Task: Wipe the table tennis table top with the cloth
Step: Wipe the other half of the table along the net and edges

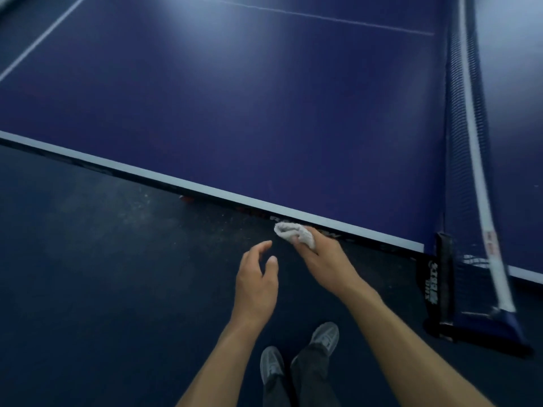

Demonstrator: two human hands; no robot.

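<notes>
Gripping a crumpled white cloth (293, 233) in curled fingers, the right hand (326, 261) hung at the near edge of the blue table tennis counter (235, 113); the left hand (255, 279) beside it had relaxed, empty fingers.

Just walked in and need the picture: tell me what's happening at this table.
A person stands beside the table tennis table, near the net. Their right hand grips a bunched white cloth just off the table's near edge, not yet on its top. The left hand hangs open beside it, holding nothing.
</notes>
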